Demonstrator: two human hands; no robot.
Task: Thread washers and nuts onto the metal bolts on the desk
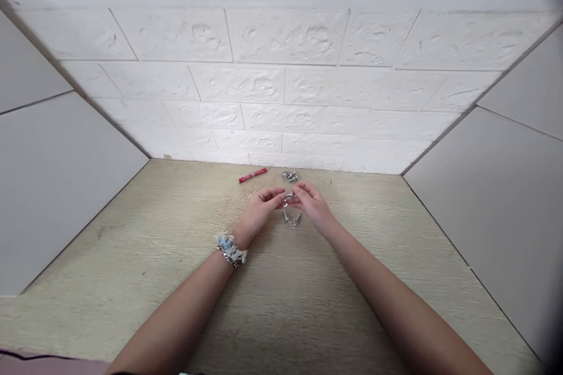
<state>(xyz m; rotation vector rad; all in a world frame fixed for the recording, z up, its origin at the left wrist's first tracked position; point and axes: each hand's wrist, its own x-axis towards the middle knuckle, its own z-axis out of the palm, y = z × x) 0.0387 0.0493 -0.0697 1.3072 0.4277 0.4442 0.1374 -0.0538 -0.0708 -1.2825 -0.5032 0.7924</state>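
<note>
My left hand (264, 206) and my right hand (310, 202) meet near the middle of the table, fingertips pinched on a small silver bolt (289, 195) between them. The fingers cover much of it, so its full shape is hidden. A small pale round piece (285, 204) shows just under the fingertips; I cannot tell whether it is held. Two silver bolts (285, 216) lie side by side on the table, close below my hands. Beyond my fingers sits a small cluster of silver bolts (290, 176).
A slim red stick-like item (252, 175) with a pale band at its middle lies behind my left hand. The pale wooden table (176, 246) ends at a white brick-pattern wall (264, 85). Grey panels (70, 181) enclose both sides.
</note>
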